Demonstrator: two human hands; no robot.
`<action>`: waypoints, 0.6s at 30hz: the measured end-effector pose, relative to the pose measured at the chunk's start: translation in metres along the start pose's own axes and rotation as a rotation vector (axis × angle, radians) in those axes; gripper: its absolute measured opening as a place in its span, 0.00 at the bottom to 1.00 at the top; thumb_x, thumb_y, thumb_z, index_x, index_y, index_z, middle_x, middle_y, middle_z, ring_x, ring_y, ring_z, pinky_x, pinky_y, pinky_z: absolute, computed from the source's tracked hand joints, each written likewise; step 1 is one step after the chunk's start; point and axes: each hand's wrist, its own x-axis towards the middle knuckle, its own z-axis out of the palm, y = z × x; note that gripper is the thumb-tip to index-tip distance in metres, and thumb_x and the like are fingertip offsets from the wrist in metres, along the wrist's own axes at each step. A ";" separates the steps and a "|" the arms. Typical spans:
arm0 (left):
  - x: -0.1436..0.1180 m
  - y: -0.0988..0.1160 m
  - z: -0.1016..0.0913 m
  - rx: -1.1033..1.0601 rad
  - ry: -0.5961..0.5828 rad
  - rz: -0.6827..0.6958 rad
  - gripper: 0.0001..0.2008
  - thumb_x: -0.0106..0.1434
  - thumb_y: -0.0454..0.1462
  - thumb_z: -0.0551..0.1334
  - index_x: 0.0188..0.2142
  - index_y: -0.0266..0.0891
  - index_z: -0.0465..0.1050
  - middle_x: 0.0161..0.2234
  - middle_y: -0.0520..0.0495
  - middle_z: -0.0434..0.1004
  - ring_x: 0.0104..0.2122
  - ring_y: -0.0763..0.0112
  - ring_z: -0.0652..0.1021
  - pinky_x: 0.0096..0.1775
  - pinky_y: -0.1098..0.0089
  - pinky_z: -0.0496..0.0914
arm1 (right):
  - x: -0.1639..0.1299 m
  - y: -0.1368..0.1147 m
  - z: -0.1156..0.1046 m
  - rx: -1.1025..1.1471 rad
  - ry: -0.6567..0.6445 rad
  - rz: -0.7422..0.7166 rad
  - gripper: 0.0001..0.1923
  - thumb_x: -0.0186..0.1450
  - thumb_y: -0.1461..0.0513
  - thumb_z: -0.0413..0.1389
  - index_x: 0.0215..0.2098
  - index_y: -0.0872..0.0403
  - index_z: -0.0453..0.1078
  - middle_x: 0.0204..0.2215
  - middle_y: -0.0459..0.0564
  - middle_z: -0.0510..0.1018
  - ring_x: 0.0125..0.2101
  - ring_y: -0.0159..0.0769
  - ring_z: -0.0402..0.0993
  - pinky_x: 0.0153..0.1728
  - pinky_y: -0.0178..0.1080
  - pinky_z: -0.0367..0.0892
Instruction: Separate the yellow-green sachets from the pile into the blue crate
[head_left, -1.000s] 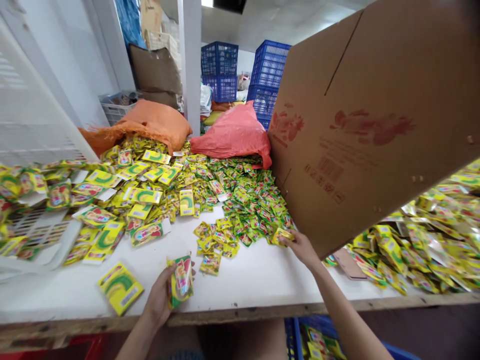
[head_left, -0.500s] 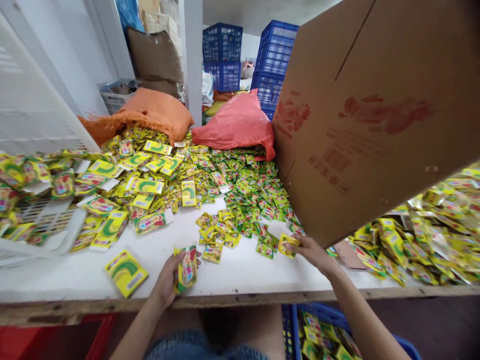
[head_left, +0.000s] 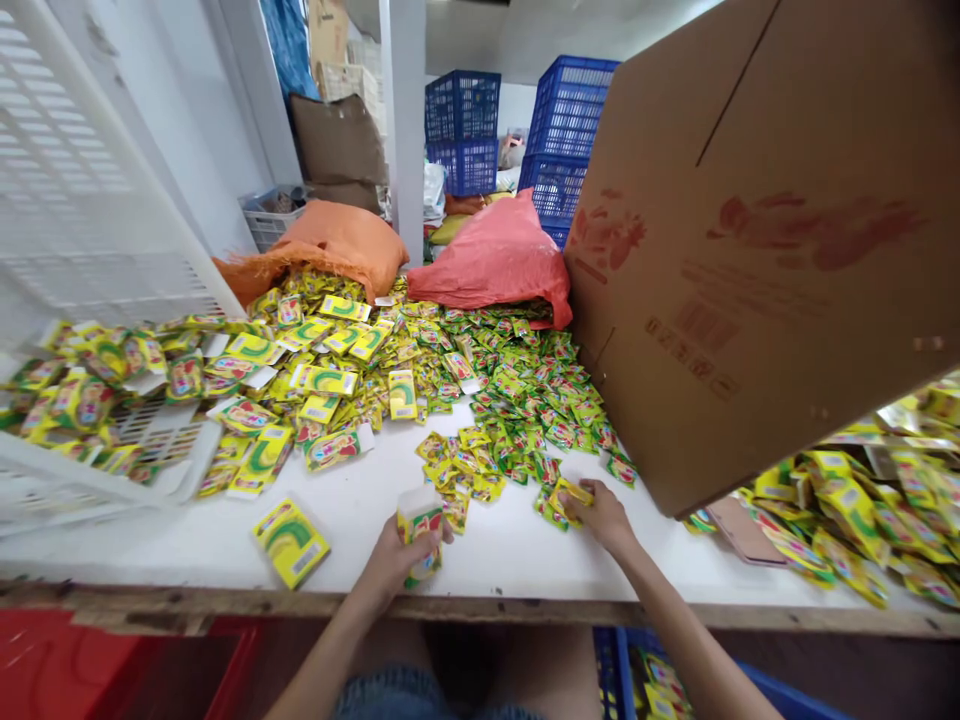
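My left hand (head_left: 401,555) is wrapped round a small yellow-green box (head_left: 421,530), its white flap standing up at the top. My right hand (head_left: 602,515) pinches a small yellow sachet (head_left: 568,492) above a few green sachets (head_left: 550,508) at the near edge of the heap. Between my hands lies a cluster of yellow sachets (head_left: 461,462). Behind them spreads a heap of green sachets (head_left: 517,385). To the left of my left hand, a flat yellow box (head_left: 291,542) rests alone on the white table (head_left: 352,545).
Many boxes spill from a white crate (head_left: 172,470) at left. An orange sack (head_left: 345,240) and a red sack (head_left: 499,260) lie behind the heap. A large carton (head_left: 720,300) leans over the right side, near a pink flat object (head_left: 746,530). A blue crate (head_left: 780,690) stands below the table.
The box in my left hand has turned, and its white flap now shows upward. My right hand has moved the yellow sachet over the green ones. The view has shifted left.
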 end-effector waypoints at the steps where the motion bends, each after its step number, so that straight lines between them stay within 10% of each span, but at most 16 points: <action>1: 0.002 -0.002 0.002 0.004 -0.018 0.005 0.17 0.49 0.43 0.66 0.34 0.32 0.72 0.28 0.44 0.77 0.28 0.68 0.74 0.30 0.71 0.66 | -0.001 0.001 0.000 -0.016 -0.005 0.018 0.23 0.49 0.49 0.58 0.38 0.55 0.71 0.35 0.56 0.75 0.40 0.49 0.70 0.39 0.44 0.62; 5: 0.007 -0.009 0.008 0.002 -0.047 0.046 0.17 0.49 0.43 0.66 0.35 0.32 0.72 0.28 0.44 0.77 0.29 0.68 0.74 0.32 0.71 0.66 | -0.006 -0.001 0.003 -0.048 -0.038 0.088 0.21 0.47 0.49 0.59 0.33 0.55 0.73 0.39 0.60 0.74 0.43 0.56 0.68 0.39 0.49 0.62; 12: 0.003 -0.011 0.008 -0.004 -0.010 0.040 0.18 0.47 0.44 0.67 0.33 0.32 0.72 0.28 0.43 0.76 0.29 0.67 0.74 0.33 0.70 0.66 | -0.014 -0.008 0.003 0.031 -0.104 0.065 0.25 0.52 0.53 0.56 0.46 0.56 0.64 0.39 0.53 0.76 0.37 0.39 0.74 0.34 0.35 0.66; 18: 0.001 -0.009 0.009 0.014 -0.026 0.050 0.18 0.48 0.44 0.67 0.32 0.31 0.72 0.28 0.42 0.76 0.29 0.68 0.74 0.32 0.71 0.66 | -0.013 -0.002 -0.004 -0.089 -0.129 0.184 0.28 0.45 0.45 0.58 0.37 0.55 0.70 0.39 0.61 0.76 0.42 0.56 0.71 0.37 0.47 0.63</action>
